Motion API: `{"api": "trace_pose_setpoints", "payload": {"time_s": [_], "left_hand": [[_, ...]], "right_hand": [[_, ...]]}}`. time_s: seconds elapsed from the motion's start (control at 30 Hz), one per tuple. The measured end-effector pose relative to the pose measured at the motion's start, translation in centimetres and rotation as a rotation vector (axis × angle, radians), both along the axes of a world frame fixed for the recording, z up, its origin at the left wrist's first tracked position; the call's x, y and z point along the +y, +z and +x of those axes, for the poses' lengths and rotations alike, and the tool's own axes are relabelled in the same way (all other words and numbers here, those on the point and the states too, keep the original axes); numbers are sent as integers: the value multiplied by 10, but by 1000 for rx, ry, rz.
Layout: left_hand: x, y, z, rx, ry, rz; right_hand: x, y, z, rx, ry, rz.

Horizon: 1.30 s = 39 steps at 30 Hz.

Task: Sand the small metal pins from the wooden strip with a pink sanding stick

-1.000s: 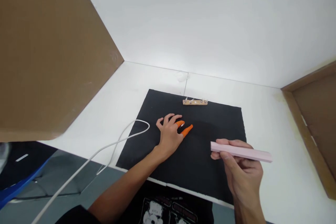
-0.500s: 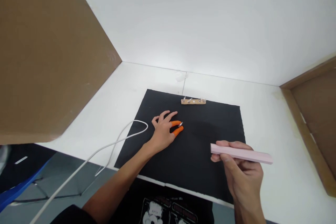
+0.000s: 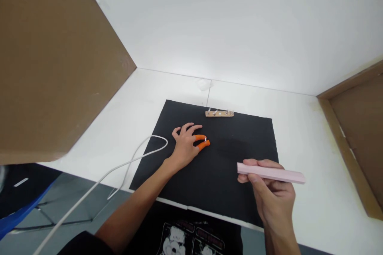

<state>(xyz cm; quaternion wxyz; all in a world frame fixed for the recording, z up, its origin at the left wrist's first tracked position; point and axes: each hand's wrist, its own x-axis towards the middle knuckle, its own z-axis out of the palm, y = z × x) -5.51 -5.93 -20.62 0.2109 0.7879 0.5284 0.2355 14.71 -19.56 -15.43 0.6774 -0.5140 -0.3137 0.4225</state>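
Note:
My left hand (image 3: 187,143) rests on the black mat (image 3: 239,175), its thumb and forefinger in orange finger cots. Those two tips pinch a tiny pale, shiny piece (image 3: 205,139) that I cannot name, and the other fingers are spread. My right hand (image 3: 271,195) hovers over the mat's right front part, closed around a long pink bar (image 3: 271,173) held level, pointing left to right. A small wooden strip with metal pins (image 3: 219,113) lies at the mat's far edge, beyond the left hand.
A white cable (image 3: 125,167) loops from the lower left onto the mat's left edge. The white table (image 3: 134,111) is boxed in by a brown board on the left (image 3: 54,59), a white back wall, and a brown panel at right (image 3: 356,135).
My left hand pulled back a little towards me, and its two orange-capped fingers came together into a pinch on a tiny piece. The right hand with the pink bar barely moved.

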Motion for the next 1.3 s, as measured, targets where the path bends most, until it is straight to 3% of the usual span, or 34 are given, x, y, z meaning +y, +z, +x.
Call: {"api": "trace_pose_setpoints", "payload": {"time_s": [0.1,0.2,0.33,0.47,0.67,0.9,1.07,1.23,1.3], "left_hand": [[-1,2,2,-13,13,-15],[-8,15,4,-37,15,-31],[-27,52,7,-89,-40,-27],[-46,91,8,-134,-112,4],[-62,125,5,-193,-176,56],[-73,140,4,-211,-210,75],[-75,140,5,-237,-225,58],[-75,140,5,-248,-229,36],[-74,140,4,-241,-223,37]], "right_hand": [[0,1,-3,-16,11,15],[2,3,-4,-47,21,56],[11,8,-1,-105,24,116],[16,27,-5,-142,57,220],[-2,60,-20,-203,188,341],[-1,60,2,-195,-56,328],[-13,61,-7,-309,167,343],[-5,57,-1,-211,-91,354],[-8,56,-2,-214,-91,355]]}}
